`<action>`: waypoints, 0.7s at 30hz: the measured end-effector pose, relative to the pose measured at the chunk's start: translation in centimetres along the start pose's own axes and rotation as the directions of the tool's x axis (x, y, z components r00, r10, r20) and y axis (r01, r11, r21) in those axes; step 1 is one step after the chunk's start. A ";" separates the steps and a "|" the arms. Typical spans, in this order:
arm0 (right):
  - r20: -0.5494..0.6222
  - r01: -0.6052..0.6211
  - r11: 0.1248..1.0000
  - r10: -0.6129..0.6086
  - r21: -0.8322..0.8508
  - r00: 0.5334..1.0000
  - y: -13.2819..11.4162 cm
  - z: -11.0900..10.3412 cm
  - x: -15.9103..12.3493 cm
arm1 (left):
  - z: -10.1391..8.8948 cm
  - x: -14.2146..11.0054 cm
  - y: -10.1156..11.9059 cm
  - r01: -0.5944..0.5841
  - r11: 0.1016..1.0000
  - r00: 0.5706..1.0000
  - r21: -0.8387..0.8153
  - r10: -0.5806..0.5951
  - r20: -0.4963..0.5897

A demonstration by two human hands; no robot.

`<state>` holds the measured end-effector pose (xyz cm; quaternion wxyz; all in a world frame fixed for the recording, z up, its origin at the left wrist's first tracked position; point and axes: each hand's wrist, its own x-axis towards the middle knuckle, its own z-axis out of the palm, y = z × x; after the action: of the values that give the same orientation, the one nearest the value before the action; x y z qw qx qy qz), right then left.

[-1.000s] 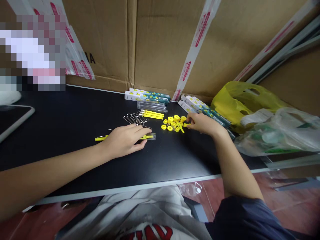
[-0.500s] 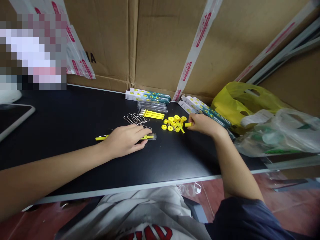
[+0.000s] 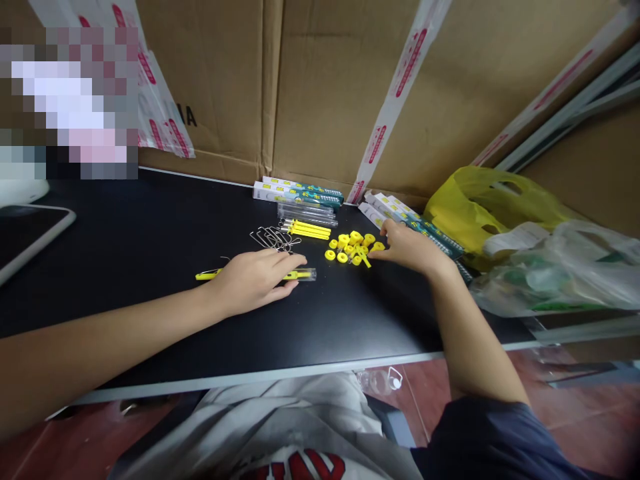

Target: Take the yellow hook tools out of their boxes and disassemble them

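My left hand point(image 3: 255, 280) lies low over the black table, its fingers curled round a clear plastic tube point(image 3: 312, 275) with a yellow rod inside. A yellow end point(image 3: 206, 275) with thin wire sticks out on the wrist side; the middle is hidden under my palm. My right hand point(image 3: 407, 248) is at the right edge of a pile of small yellow caps point(image 3: 356, 239). Its thumb and index finger are apart around one yellow cap point(image 3: 379, 246), which looks loose on the table. Bent metal hooks point(image 3: 273, 238) lie just beyond my left hand.
Behind the hooks are yellow rods point(image 3: 311, 230), clear tubes point(image 3: 305, 213) and printed narrow boxes point(image 3: 295, 191). More boxes point(image 3: 395, 208) lie behind my right hand, beside a yellow plastic bag point(image 3: 460, 200) and a clear bag point(image 3: 575, 267). A white-edged tablet point(image 3: 30, 233) lies far left. Cardboard point(image 3: 325, 87) stands at the back.
My right thumb and index finger have spread, letting go of the yellow cap they pinched. The left hand keeps its place on the tube. The whole view has shifted slightly.
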<state>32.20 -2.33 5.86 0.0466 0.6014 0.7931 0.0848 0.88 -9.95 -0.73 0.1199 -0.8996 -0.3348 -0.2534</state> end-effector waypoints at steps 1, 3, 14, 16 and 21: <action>-0.051 -0.007 1.000 0.007 0.011 0.999 -0.3 -0.5 -0.3 | 0.0 0.0 0.0 -0.001 1.000 1.000 -0.003 0.001 -0.005; -0.152 0.000 0.997 0.012 0.083 0.988 -1.5 -1.5 -1.0 | 0.0 -0.1 0.0 -0.003 1.000 1.000 -0.020 0.002 -0.013; -0.157 0.484 0.669 -0.488 0.564 0.859 -10.6 0.7 -3.5 | 0.1 0.0 -0.3 -0.032 0.988 0.997 -0.152 0.042 0.062; -0.150 0.471 0.671 -0.479 0.573 0.865 -10.6 1.4 -3.2 | 0.0 0.0 -0.3 -0.018 0.988 0.997 -0.150 0.030 0.077; -0.093 0.426 0.709 -0.457 0.562 0.885 -9.3 1.7 -2.1 | -0.5 0.4 -0.4 0.129 0.990 0.991 -0.061 -0.127 0.030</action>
<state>24.31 -6.65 2.41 -0.0946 0.3824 0.9004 -0.1846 0.65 -9.65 -0.10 0.0707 -0.8829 -0.3852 -0.2590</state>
